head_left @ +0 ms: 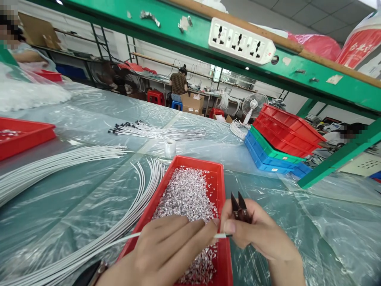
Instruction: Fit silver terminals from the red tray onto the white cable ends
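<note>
My left hand (172, 248) is closed over a white cable (220, 236), which passes under its fingers and comes out on the right. The cable's dark tip lies at the thumb of my right hand (262, 232). That hand is closed around small dark snips (239, 208), whose two pointed blades stick up, parted. Below both hands is a red tray (224, 186) holding many small shiny silver pieces (190, 190). Left of the tray, a bundle of white cables (143, 204) curves across the plastic-covered table. At the lower left, a dark object (91, 274) is partly hidden by my left forearm.
A second white bundle (68, 161) and a red tray (29, 137) lie left. Farther back are black-ended cables (160, 130) and a clear tape roll (170, 148). Stacked bins (282, 135) stand right, under a green shelf beam (178, 29). Other people sit at distant benches.
</note>
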A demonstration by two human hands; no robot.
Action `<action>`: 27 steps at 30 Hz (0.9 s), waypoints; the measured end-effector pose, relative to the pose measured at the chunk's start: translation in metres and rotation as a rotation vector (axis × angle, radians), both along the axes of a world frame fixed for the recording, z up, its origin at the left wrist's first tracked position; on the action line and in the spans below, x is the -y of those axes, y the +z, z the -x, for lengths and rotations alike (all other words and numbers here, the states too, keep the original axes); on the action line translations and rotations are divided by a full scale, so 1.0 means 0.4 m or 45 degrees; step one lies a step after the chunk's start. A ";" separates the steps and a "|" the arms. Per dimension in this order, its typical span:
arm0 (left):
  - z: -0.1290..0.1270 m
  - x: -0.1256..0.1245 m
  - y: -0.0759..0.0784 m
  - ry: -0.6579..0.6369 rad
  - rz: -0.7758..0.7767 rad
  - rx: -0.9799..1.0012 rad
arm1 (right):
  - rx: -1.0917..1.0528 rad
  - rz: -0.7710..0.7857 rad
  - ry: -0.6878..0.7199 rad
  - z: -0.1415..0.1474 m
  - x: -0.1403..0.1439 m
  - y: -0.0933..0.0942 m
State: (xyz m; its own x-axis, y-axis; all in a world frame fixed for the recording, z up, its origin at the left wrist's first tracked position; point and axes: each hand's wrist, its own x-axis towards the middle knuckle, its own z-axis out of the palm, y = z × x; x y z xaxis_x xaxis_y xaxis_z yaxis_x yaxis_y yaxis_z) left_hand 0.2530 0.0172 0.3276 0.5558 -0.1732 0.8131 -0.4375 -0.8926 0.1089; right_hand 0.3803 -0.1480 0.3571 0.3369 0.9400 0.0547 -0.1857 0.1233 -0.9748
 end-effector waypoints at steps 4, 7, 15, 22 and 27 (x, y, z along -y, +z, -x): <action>-0.020 0.017 0.011 -0.142 0.526 -0.107 | 0.336 -0.116 -0.387 0.025 0.000 0.006; -0.021 0.025 0.029 -0.235 0.912 -0.480 | 0.662 -0.137 -0.575 0.050 -0.006 0.009; -0.003 0.039 0.053 -0.405 1.480 -0.964 | 1.147 -0.231 -0.808 0.080 -0.023 -0.010; -0.009 0.034 0.050 -0.611 1.521 -1.019 | 1.283 -0.253 -0.845 0.077 -0.019 -0.017; -0.015 0.029 0.041 -0.650 1.575 -0.997 | 1.292 -0.240 -0.805 0.080 -0.017 -0.013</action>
